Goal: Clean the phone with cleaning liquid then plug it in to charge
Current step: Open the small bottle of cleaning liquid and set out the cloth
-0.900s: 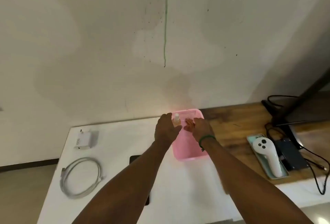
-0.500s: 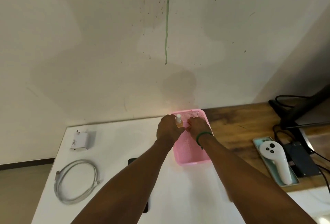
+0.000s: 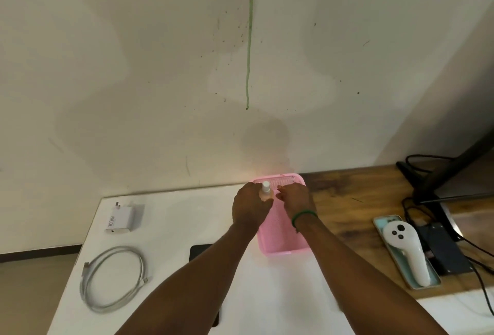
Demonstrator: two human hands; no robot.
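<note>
Both of your hands meet over the far end of the pink basket (image 3: pixel 283 241), which sits on the white table (image 3: pixel 171 227) at the seam with the wooden desk (image 3: pixel 355 195). Your left hand (image 3: pixel 250 207) is wrapped around a small spray bottle (image 3: pixel 266 192), held upright with its white nozzle showing above your fingers. Your right hand (image 3: pixel 295 198), green band at the wrist, hovers just beside the bottle with fingers curled; contact with the bottle cannot be determined. Left of the basket, the dark phone (image 3: pixel 199 250) lies flat on the table, mostly hidden under your left forearm. Further left of the basket lie the coiled white cable (image 3: pixel 112 280) and, beyond it, the white charger (image 3: pixel 120 218), each apart from the other.
</note>
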